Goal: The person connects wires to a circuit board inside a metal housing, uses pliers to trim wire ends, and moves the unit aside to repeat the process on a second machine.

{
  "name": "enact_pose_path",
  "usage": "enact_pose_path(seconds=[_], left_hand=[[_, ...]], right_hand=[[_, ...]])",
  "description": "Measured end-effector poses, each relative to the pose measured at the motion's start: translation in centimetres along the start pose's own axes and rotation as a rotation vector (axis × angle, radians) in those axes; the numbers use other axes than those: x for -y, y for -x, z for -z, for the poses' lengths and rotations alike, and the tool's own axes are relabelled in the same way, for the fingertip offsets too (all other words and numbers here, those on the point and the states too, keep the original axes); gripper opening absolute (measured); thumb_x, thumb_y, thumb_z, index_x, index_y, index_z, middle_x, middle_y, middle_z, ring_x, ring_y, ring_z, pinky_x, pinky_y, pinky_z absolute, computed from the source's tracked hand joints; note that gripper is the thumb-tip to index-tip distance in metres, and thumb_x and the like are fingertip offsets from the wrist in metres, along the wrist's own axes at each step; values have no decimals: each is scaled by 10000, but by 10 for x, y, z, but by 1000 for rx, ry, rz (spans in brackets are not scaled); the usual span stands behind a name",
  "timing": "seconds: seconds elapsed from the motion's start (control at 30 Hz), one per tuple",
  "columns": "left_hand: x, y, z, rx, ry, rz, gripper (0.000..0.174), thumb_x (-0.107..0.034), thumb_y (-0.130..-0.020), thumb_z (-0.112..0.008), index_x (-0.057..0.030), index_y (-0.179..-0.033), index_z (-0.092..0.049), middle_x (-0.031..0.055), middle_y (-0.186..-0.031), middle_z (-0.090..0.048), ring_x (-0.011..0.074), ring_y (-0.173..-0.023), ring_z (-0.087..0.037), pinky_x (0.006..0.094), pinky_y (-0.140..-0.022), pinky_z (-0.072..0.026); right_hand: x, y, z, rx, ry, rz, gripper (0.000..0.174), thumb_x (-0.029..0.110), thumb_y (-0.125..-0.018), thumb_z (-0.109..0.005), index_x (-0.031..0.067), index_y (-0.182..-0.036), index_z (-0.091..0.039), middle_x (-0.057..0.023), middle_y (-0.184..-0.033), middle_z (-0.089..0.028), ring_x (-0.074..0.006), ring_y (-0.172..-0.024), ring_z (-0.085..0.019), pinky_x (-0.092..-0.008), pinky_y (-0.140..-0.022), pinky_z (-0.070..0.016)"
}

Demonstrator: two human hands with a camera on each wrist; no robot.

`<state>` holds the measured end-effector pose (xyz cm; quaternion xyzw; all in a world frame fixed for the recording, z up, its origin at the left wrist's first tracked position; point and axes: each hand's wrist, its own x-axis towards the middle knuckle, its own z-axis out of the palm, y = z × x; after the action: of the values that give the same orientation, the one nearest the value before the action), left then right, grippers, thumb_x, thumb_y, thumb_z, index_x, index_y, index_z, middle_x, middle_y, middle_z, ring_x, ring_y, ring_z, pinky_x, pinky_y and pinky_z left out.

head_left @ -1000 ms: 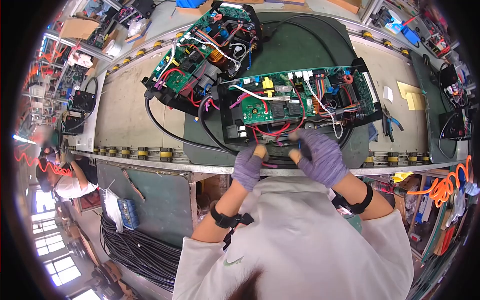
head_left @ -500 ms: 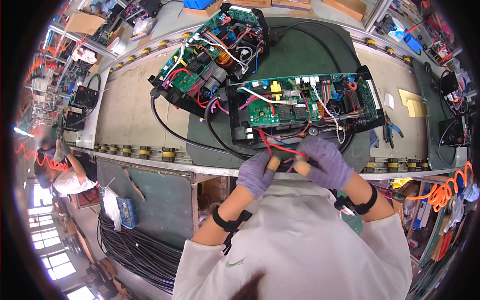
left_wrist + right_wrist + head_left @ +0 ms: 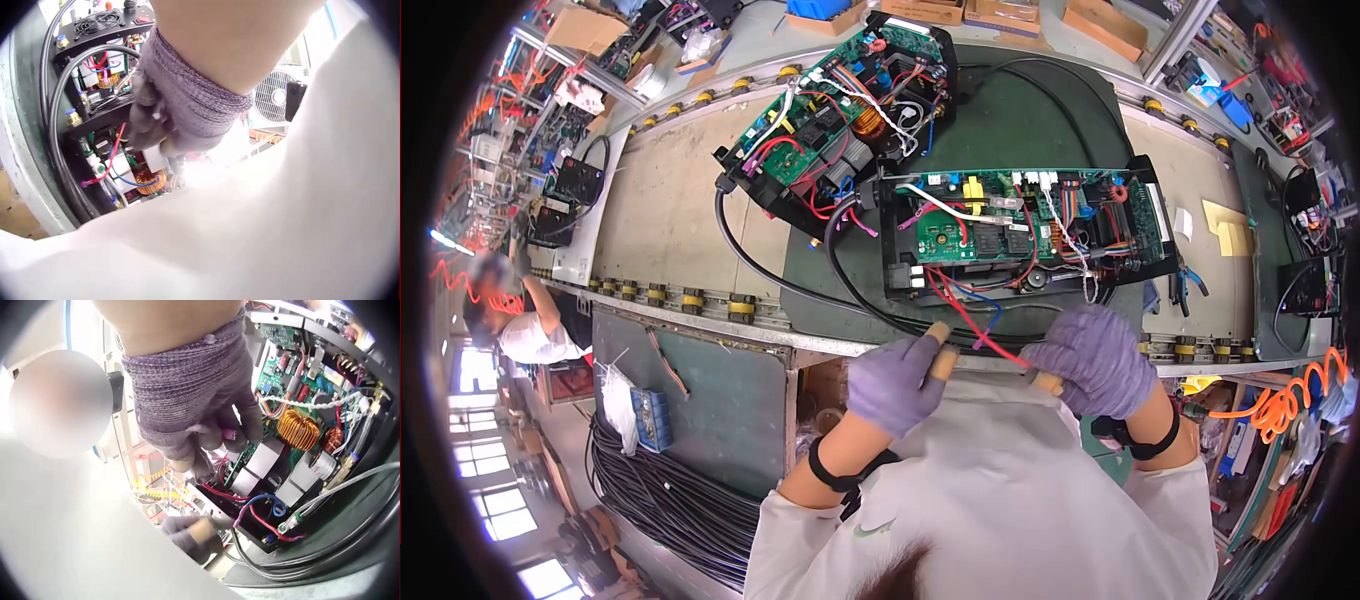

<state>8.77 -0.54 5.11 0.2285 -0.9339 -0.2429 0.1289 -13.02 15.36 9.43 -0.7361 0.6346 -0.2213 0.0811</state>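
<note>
A red wire (image 3: 985, 338) runs taut from the lower left of an open black-cased circuit unit (image 3: 975, 240) to my right hand (image 3: 1095, 362), which pinches it. In the right wrist view, a pink wire end (image 3: 230, 434) shows between the fingers of that hand (image 3: 200, 406). My left hand (image 3: 897, 385) is at the bench edge, left of the wire, thumb and forefinger apart with nothing visible between them. The left wrist view shows this hand (image 3: 175, 106) over the unit, blurred. A blue wire (image 3: 994, 318) loops beside the red one.
A second open unit (image 3: 840, 125) lies behind to the left. Black cables (image 3: 750, 262) curve around both on the green mat (image 3: 1020, 120). Pliers (image 3: 1193, 284) and yellow paper (image 3: 1228, 230) lie to the right. Rollers (image 3: 742, 306) line the bench edge. Another person (image 3: 525, 335) is at far left.
My right hand has drawn the red wire out toward the lower right, straightening it. My left hand has moved down and left, away from the wires. The units appear slightly lower and farther right in view.
</note>
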Motion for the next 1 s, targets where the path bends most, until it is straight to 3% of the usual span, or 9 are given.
enact_pose_path(seconds=[0.1, 0.13, 0.3, 0.37, 0.4, 0.47, 0.6, 0.83, 1.0], left_hand=[[-7, -23, 18, -160, 178, -443, 375, -167, -781, -718, -87, -1142, -655, 159, -1018, -660, 318, -781, -664, 375, -612, -541], [-5, -26, 12, -33, 255, -426, 387, -136, -755, -718, -92, -1135, -655, 155, -1088, -640, 326, -788, -663, 374, -632, -549], [10, -13, -31, -377, 278, -195, 438, -78, -775, -694, -85, -1204, -606, 147, -1068, -631, 274, -747, -655, 332, -628, -547], [5, -14, -32, -494, 479, -105, 424, -59, -781, -687, -78, -1196, -601, 143, -1056, -628, 261, -730, -651, 321, -608, -539], [0, -19, -32, -423, 718, -172, 412, -53, -761, -708, -61, -1160, -604, 142, -1009, -633, 260, -698, -636, 328, -591, -522], [8, -29, -28, -303, 433, -453, 459, -72, -708, -727, -62, -1154, -618, 151, -981, -628, 285, -696, -626, 354, -601, -526], [17, -21, -29, -182, 333, -481, 465, -45, -713, -688, -50, -1172, -609, 154, -975, -637, 329, -769, -630, 396, -649, -523], [22, -27, -44, -219, 281, -535, 555, 9, -694, -629, -56, -1243, -583, 156, -1060, -630, 330, -810, -638, 394, -660, -546], [37, -17, -53, -393, -72, -296, 455, -46, -735, -626, -97, -1187, -609, 103, -994, -651, 247, -721, -647, 348, -535, -539]], right_hand=[[10, -14, -5, 195, -43, 28, 331, 237, -729, -680, 137, -1044, -681, -46, -761, -614, -262, -713, -608, -392, -627, -463], [12, -17, -4, 128, -40, 32, 330, 221, -728, -677, 142, -1048, -681, -44, -758, -614, -261, -713, -607, -393, -624, -464], [2, -15, -12, -341, -308, -73, 368, 162, -701, -677, 176, -1069, -675, -31, -739, -603, -258, -704, -604, -401, -599, -466], [3, -19, -4, -225, -230, -87, 318, 132, -720, -669, 176, -1035, -678, -26, -797, -641, -253, -728, -620, -378, -606, -479], [9, -23, 3, -121, -187, -44, 296, 133, -729, -664, 172, -1022, -679, -29, -822, -652, -254, -737, -624, -369, -613, -482], [15, -33, -2, 126, -155, 89, 211, 186, -764, -663, 141, -970, -680, -55, -869, -660, -275, -766, -633, -362, -647, -495], [-6, -33, -40, -146, -765, -63, 274, 329, -768, -689, 91, -898, -656, -90, -827, -629, -322, -745, -627, -397, -640, -502], [1, -31, -4, 123, -291, -145, 302, 371, -775, -703, 84, -859, -659, -95, -713, -632, -306, -669, -630, -395, -580, -480], [-19, -5, -22, -6, 229, -611, 307, 346, -853, -612, 82, -709, -675, -143, -632, -617, -339, -597, -610, -438, -575, -461]])
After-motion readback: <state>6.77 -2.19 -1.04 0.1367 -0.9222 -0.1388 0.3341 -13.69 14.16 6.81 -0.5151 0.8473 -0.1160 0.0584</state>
